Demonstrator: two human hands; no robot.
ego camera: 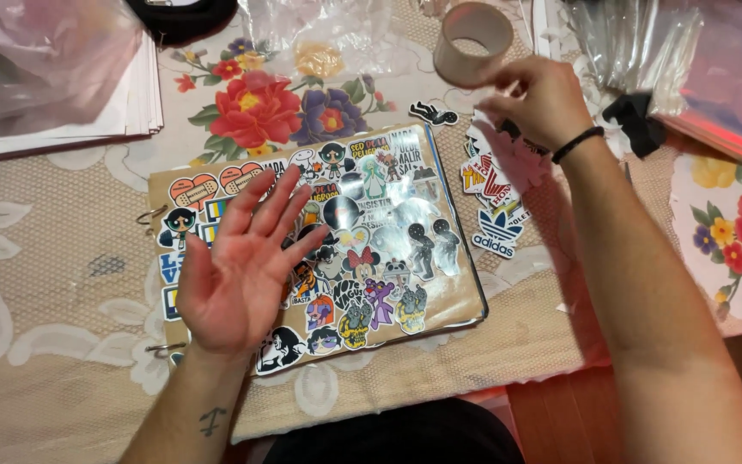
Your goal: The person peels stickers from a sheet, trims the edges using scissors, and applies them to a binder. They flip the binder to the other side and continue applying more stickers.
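Brown sticker binder (440, 283) lying flat, long axis left-right, left hand (238, 266) open, right hand (538, 99) pinching stickers (495, 202).

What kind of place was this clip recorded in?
Probably a home craft or packing table. A lace-and-floral tablecloth covers it, a ring-bound sticker sheet lies under the open left hand, and a tape roll, loose stickers and clear bags lie near the right hand.
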